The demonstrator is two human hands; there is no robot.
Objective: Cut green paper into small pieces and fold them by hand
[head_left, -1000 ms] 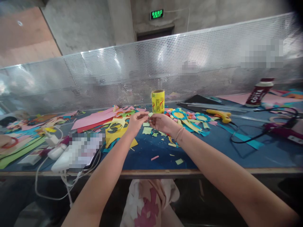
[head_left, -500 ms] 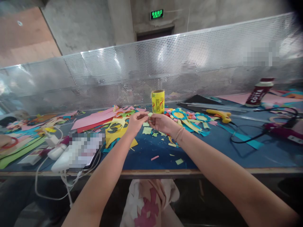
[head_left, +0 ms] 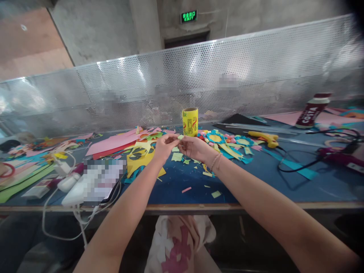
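Observation:
Fingertips meet at the middle of the table, where my left hand (head_left: 166, 146) and my right hand (head_left: 196, 148) pinch a small pale green piece of paper (head_left: 180, 137) between them. Its exact shape is too small to make out. Right behind the hands stands a yellow cardboard tube (head_left: 190, 123) with printing on it. Under them lie pale green paper scraps (head_left: 177, 156). Yellow cut-out paper (head_left: 138, 163) lies beside my left hand, and blue and yellow paper flowers (head_left: 215, 137) lie behind my right wrist.
A yellow glue gun (head_left: 263, 137) with a black cable lies at right, near a dark red COSTA bottle (head_left: 312, 112). Pink paper sheets (head_left: 109, 143), a phone (head_left: 110, 180) and white cables are at left. A perforated metal screen (head_left: 127, 91) borders the table's back.
Both my hands stay nearly in place, still pinching the green paper. At the far left, another person's hand beside a red ring has shifted slightly left.

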